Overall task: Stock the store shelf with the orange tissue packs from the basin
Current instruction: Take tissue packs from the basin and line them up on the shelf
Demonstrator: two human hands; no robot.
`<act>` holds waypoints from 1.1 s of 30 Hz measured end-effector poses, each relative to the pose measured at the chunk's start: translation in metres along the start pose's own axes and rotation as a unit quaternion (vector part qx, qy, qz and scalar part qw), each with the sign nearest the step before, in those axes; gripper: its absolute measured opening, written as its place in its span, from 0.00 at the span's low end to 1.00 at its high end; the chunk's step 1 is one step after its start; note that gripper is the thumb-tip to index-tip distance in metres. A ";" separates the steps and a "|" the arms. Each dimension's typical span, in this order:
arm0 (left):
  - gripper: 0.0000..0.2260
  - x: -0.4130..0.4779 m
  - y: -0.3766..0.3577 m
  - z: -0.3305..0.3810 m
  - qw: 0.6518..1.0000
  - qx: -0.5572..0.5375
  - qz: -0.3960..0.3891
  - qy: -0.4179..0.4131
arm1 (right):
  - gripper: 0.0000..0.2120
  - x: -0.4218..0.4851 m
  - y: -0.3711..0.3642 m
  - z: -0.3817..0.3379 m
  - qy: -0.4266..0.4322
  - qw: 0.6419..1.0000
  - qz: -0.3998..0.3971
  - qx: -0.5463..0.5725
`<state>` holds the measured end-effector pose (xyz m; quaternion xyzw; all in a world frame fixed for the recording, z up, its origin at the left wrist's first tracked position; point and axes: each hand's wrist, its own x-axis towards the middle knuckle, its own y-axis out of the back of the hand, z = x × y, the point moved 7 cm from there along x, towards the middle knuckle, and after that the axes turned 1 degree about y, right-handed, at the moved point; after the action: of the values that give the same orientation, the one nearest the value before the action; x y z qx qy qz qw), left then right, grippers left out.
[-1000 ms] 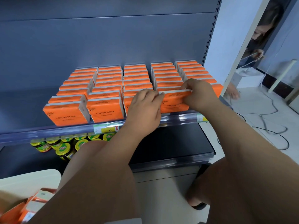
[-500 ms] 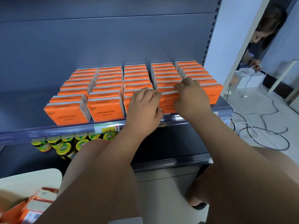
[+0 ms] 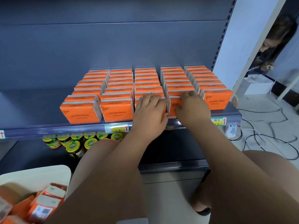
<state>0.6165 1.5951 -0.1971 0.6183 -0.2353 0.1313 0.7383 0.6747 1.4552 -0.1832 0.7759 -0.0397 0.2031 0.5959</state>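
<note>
Five rows of orange tissue packs (image 3: 116, 88) fill the right half of the blue-grey shelf (image 3: 64, 130). My left hand (image 3: 150, 113) rests flat over the front pack of the third row, fingers spread across its top. My right hand (image 3: 192, 109) grips the front pack of the fourth row (image 3: 172, 105), fingers curled over its top edge and thumb on its front face. The cream basin (image 3: 40, 173) sits at the lower left with several more orange packs (image 3: 47, 202) in it.
Green-lidded jars (image 3: 72, 147) stand on the shelf below. The left part of the tissue shelf is bare. Cables (image 3: 267, 138) trail over the floor at the right, near a white box (image 3: 257, 85), and another person (image 3: 275, 46) stands beyond the shelf's end.
My right hand slid left along the fourth row's front pack, uncovering the fifth row's front pack. My left hand stayed on the third row's front pack.
</note>
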 end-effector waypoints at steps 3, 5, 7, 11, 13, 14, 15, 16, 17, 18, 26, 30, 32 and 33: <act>0.22 0.001 0.002 -0.003 1.000 0.002 0.006 -0.001 | 0.14 -0.004 0.005 -0.008 0.028 0.998 0.055 0.011; 0.22 0.001 0.008 -0.007 1.000 0.003 0.020 0.011 | 0.14 -0.008 0.011 -0.022 0.075 0.991 0.101 0.037; 0.24 -0.001 0.018 -0.015 0.999 0.008 0.038 0.037 | 0.18 -0.015 0.013 -0.042 0.114 0.983 0.107 0.099; 0.28 -0.017 0.049 -0.049 0.991 0.054 0.059 0.108 | 0.26 -0.027 0.008 -0.083 0.137 0.969 0.061 0.197; 0.28 -0.036 0.069 -0.071 0.985 0.081 0.070 0.136 | 0.26 -0.034 0.006 -0.109 0.149 0.962 0.036 0.224; 0.29 -0.049 0.079 -0.084 0.981 0.098 0.071 0.149 | 0.26 -0.037 0.004 -0.125 0.159 0.958 0.027 0.239; 0.29 -0.065 0.088 -0.097 0.977 0.115 0.068 0.163 | 0.25 -0.040 0.003 -0.143 0.171 0.952 0.020 0.252; 0.30 -0.082 0.097 -0.112 0.973 0.131 0.065 0.178 | 0.25 -0.045 0.002 -0.163 0.184 0.947 0.015 0.263; 0.30 -0.101 0.106 -0.126 0.968 0.143 0.065 0.195 | 0.24 -0.051 -0.001 -0.186 0.201 0.941 0.010 0.273; 0.30 -0.122 0.116 -0.141 0.962 0.153 0.065 0.214 | 0.22 -0.058 -0.006 -0.211 0.220 0.934 0.000 0.282; 0.32 -0.294 0.167 -0.240 0.895 0.225 -0.002 0.386 | 0.23 -0.152 -0.081 -0.367 0.307 0.893 -0.133 0.300; 0.30 -0.359 0.165 -0.265 0.855 0.218 -0.077 0.464 | 0.23 -0.187 -0.116 -0.409 0.370 0.872 -0.202 0.248; 0.30 -0.381 0.156 -0.272 0.844 0.201 -0.101 0.487 | 0.20 -0.200 -0.139 -0.419 0.382 0.863 -0.249 0.217; 0.30 -0.390 0.152 -0.273 0.839 0.192 -0.109 0.497 | 0.18 -0.205 -0.149 -0.423 0.379 0.861 -0.270 0.207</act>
<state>0.2606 1.9298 -0.3007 0.6212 0.2621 0.3824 0.6318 0.4190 1.8585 -0.3058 0.7251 0.4429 0.3159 0.4223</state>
